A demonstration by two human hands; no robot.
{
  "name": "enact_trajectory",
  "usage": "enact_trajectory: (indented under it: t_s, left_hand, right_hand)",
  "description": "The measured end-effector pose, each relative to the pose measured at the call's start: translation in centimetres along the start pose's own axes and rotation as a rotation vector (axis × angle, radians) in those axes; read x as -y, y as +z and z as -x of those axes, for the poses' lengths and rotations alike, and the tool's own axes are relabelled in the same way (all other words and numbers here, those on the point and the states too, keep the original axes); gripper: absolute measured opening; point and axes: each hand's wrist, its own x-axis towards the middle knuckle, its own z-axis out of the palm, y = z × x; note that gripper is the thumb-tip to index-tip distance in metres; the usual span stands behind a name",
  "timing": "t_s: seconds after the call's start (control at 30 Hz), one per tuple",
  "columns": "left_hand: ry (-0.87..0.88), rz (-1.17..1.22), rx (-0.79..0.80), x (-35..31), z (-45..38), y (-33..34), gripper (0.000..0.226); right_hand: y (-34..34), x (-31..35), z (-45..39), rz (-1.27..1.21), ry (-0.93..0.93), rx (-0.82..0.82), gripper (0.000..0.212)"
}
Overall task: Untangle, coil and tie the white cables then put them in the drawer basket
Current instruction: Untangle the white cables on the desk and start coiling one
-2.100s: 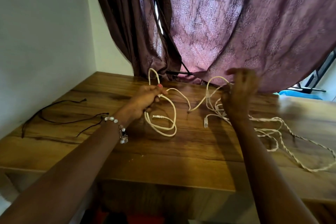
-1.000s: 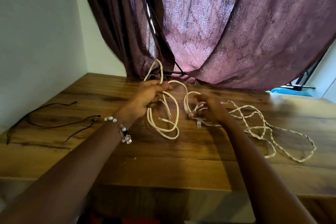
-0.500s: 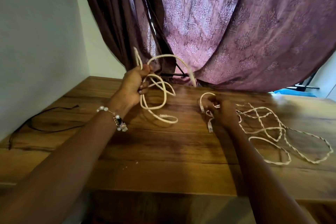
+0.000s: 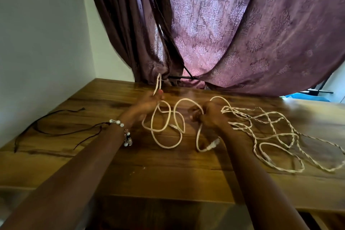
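A smooth white cable [image 4: 169, 115] lies in several loops on the wooden table [image 4: 168, 172] between my hands. My left hand [image 4: 144, 107] grips its loops, and one narrow loop sticks up above the fist. My right hand [image 4: 210, 115] holds the same cable further along; a short tail with a white plug [image 4: 211, 145] hangs below it. A thinner twisted white cable [image 4: 276, 136] sprawls in loose tangled loops to the right of my right hand. No drawer basket is in view.
A thin black cord [image 4: 56, 129] lies on the table's left side near the white wall. Purple patterned curtains [image 4: 233, 33] hang down to the table's back edge. A blue object [image 4: 302, 97] shows at the far right behind the table.
My left hand has come down from its raised position to just above the table, bringing the loops with it. My right hand stays low, with the plug tail now hanging below it.
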Motion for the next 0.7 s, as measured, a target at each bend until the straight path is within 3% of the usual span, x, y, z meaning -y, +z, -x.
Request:
enact_trajectory:
  t_s: [0.1,0.13,0.17,0.27,0.33,0.4,0.47,0.53,0.6,0.7]
  left_hand:
    - [0.131,-0.082,-0.16,-0.2,-0.4,-1.6,0.033]
    - [0.174,-0.119,-0.214,-0.4,-0.6,-2.1,0.031]
    - [0.212,-0.115,-0.231,-0.6,-0.7,-2.6,0.03]
    - [0.262,-0.019,-0.13,-1.6,-0.7,-3.0,0.026]
    - [0.283,-0.029,-0.072,-2.1,-0.9,-2.7,0.019]
    - [0.297,-0.045,0.026,-2.3,-1.0,-2.0,0.019]
    - [0.315,-0.077,0.16,-2.4,-1.0,-1.1,0.021]
    - [0.328,-0.093,0.203,-2.8,-0.9,-0.5,0.02]
    - [0.273,0.067,0.154,-3.1,-0.8,-0.8,0.01]
    - [0.135,0.337,0.139,-2.4,-0.9,-1.9,0.01]
  right_hand:
    - [0.0,-1.1,-1.6,0.265,0.064,-0.229,0.015]
    - [-0.3,-0.7,-1.8,0.325,0.095,-0.242,0.024]
    - [-0.7,-0.2,-1.9,0.332,0.122,-0.166,0.042]
    - [-3.3,3.0,-1.1,0.025,0.026,0.337,0.101]
    - [-4.2,5.4,-0.8,-0.371,-0.078,0.421,0.106]
    - [-3.2,6.8,-1.6,-0.494,-0.21,0.215,0.099]
    - [-1.9,7.4,-3.2,-0.076,-0.465,-0.048,0.089]
    - [-0.9,6.3,-4.6,0.296,-0.637,-0.162,0.071]
    - [-0.6,4.7,-5.2,0.281,-0.693,-0.201,0.039]
    - [0.0,2.9,-4.7,0.205,-0.698,-0.327,0.016]
